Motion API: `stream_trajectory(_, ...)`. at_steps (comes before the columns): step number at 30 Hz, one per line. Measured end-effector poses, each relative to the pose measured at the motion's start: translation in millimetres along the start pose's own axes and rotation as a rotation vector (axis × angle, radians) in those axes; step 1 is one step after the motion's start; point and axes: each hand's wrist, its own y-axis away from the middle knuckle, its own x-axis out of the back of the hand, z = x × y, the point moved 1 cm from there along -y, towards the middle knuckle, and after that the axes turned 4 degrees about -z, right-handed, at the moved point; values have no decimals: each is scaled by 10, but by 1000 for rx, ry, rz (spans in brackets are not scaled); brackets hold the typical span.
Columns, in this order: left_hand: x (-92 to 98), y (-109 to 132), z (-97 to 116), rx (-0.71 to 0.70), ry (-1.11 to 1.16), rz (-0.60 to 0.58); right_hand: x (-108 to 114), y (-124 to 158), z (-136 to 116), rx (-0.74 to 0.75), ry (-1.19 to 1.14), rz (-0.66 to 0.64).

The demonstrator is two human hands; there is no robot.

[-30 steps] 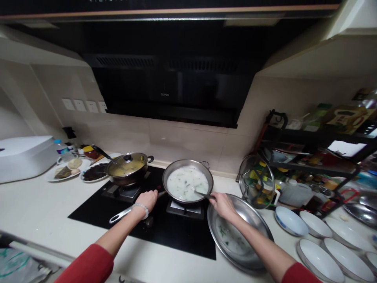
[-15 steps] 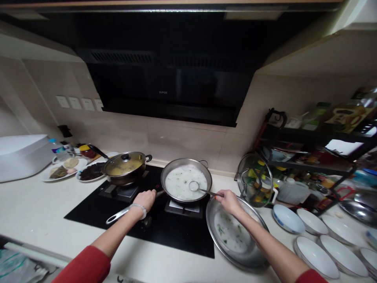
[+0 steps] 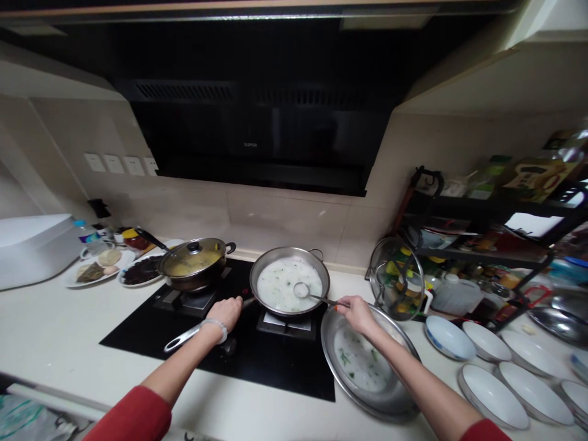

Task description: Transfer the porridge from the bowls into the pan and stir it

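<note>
On the right burner stands an uncovered metal pan [image 3: 254,288] of white, soupy food [image 3: 285,278] with green bits. My left hand [image 3: 226,317] is closed around the pan's handle [image 3: 184,337], whose end sticks out below the wrist. A ladle [image 3: 301,290] rests with its small round bowl in the white liquid, near the pan's right side. Its thin handle runs to my right hand [image 3: 356,313], which grips it. Below that hand and forearm sits a wide metal basin [image 3: 335,373] with more of the white liquid and green leaves, partly covered by the arm.
A lidded pan [image 3: 193,263] of yellowish food stands on the left burner. Plates of food [image 3: 98,266] lie at the left. A glass lid [image 3: 397,278] leans by the condiment rack [image 3: 482,260]. Several bowls [image 3: 493,395] stand at the right. The black range hood [image 3: 257,122] hangs above.
The view has shifted very slightly. Both hands keep their grips, and the ladle's bowl stays at nearly the same spot in the pan.
</note>
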Motion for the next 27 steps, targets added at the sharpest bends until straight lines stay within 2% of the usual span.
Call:
stream_trajectory(8,-38,-28,-11,3,-11,4,41,13,43,-14,-107,26)
stream_trajectory(11,-46,-36,-15,-2,-10,1,98,47,68,-12,-212,26)
stream_trajectory(16,-25,-15,-8,2,-4,-1,304,243,106,-61,-420,36)
stream_trajectory(19,-7,2,-3,7,-9,2,496,444,144,-99,-422,44)
stream_trajectory(23,-9,0,-11,2,-14,-7,707,717,341,-122,-341,82)
stream_trajectory(27,-20,-11,-24,-4,-2,-11,730,944,747,-157,-203,108)
